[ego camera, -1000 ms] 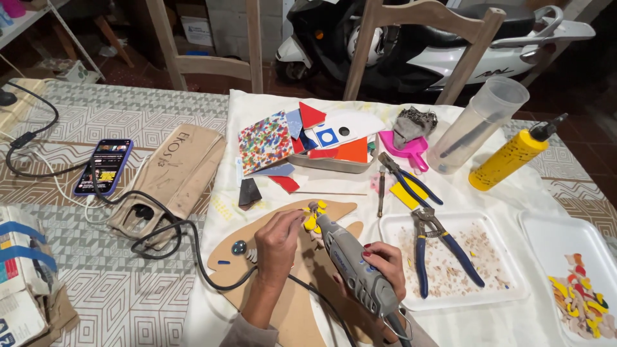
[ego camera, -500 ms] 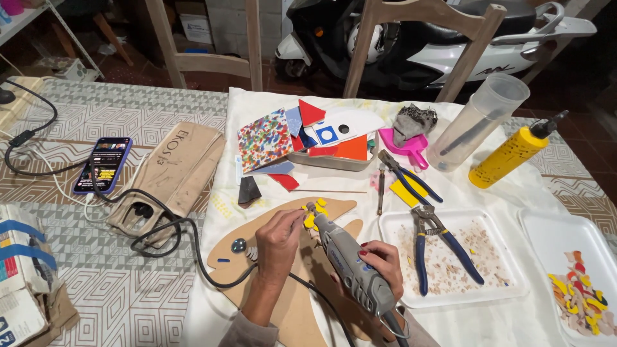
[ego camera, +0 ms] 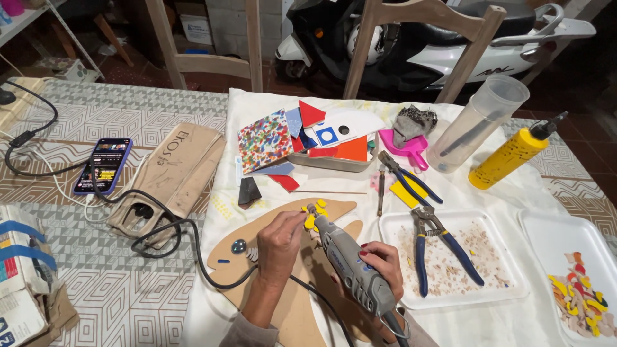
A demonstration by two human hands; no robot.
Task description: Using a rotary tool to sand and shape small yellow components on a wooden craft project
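Two hands, one rotary tool, one yellow chip on a fish-shaped board.

Right hand (ego camera: 380,265) clamped around grey, ribbed rotary tool (ego camera: 350,266), tip down at yellow chip (ego camera: 310,220); left hand (ego camera: 281,240) pinching that chip, fingers together, over flat brown board (ego camera: 276,218) at front of white cloth (ego camera: 450,193). On board: one round glass bead (ego camera: 238,245), a few yellow chips near the tip. Two white foam trays: near tray (ego camera: 508,292) strewn with pale crumbs, carrying one blue-handled pliers (ego camera: 443,250); far tray (ego camera: 546,225) with small red and yellow shards. Second blue-handled cutter (ego camera: 408,178) beside a yellow piece. One yellow squeeze bottle (ego camera: 514,154), lying tilted. One clear plastic cup (ego camera: 479,122). One phone (ego camera: 103,165), screen lit, on patterned tablecloth (ego camera: 128,115).
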